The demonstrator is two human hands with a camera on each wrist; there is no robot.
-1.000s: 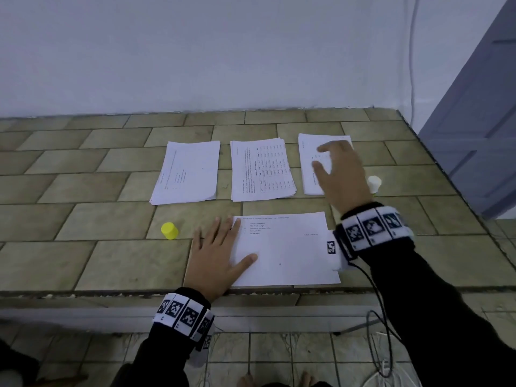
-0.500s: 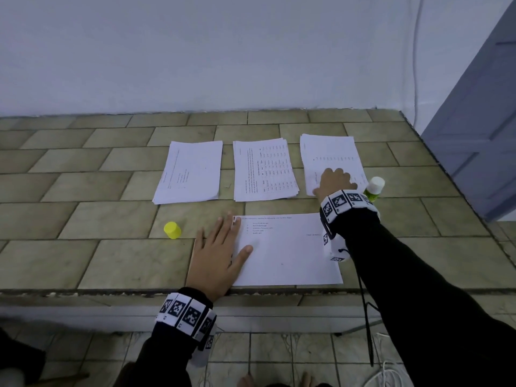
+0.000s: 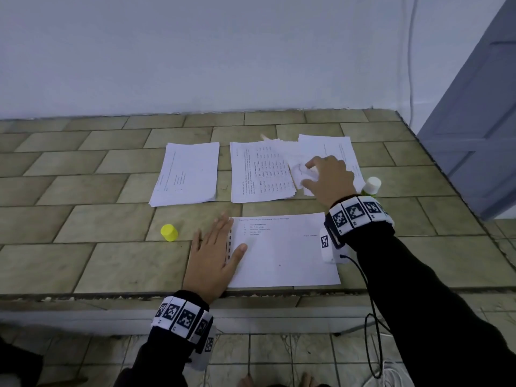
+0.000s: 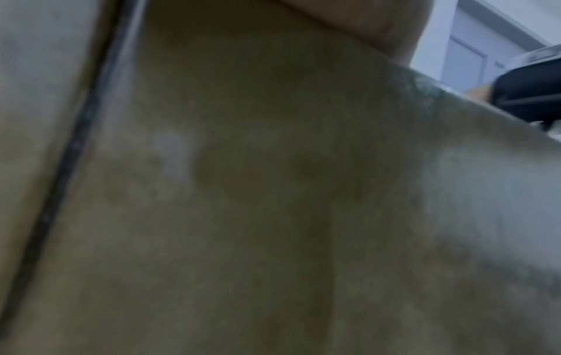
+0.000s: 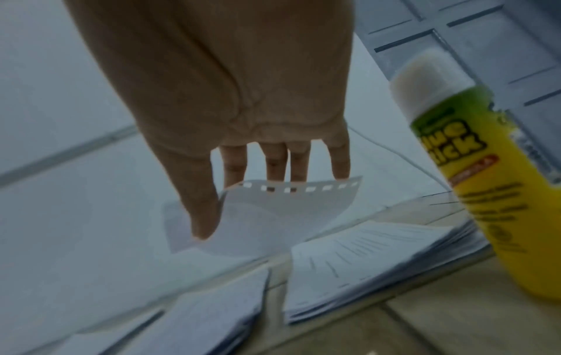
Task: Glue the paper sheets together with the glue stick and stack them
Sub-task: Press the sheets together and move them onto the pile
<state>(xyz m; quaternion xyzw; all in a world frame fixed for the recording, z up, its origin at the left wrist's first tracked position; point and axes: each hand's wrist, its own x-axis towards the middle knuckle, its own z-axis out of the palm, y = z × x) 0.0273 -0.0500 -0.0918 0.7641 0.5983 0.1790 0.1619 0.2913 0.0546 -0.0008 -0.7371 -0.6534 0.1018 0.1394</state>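
Note:
My right hand [image 3: 314, 174] pinches the punched edge of one white sheet [image 3: 297, 163], curled and lifted off the right pile [image 3: 342, 152], partly over the middle pile [image 3: 259, 174]. In the right wrist view the thumb [image 5: 203, 216] is in front of the bent sheet [image 5: 273, 216] and the fingers behind it. The uncapped glue stick [image 3: 371, 185] [image 5: 485, 182] stands upright just right of that hand. My left hand [image 3: 215, 252] lies flat on the counter, its thumb on the left edge of the near sheet [image 3: 282, 255]. The left wrist view shows only blurred tile.
A third pile [image 3: 185, 174] lies at the back left. The yellow cap [image 3: 169, 232] stands on the tiled counter [image 3: 83, 261] left of my left hand. The counter's front edge runs just below the near sheet. A grey door [image 3: 474, 121] stands at the right.
My right hand drew back over the right pile, then pinched its top sheet, lifted it and pulled it left over the middle pile. The left hand stayed put.

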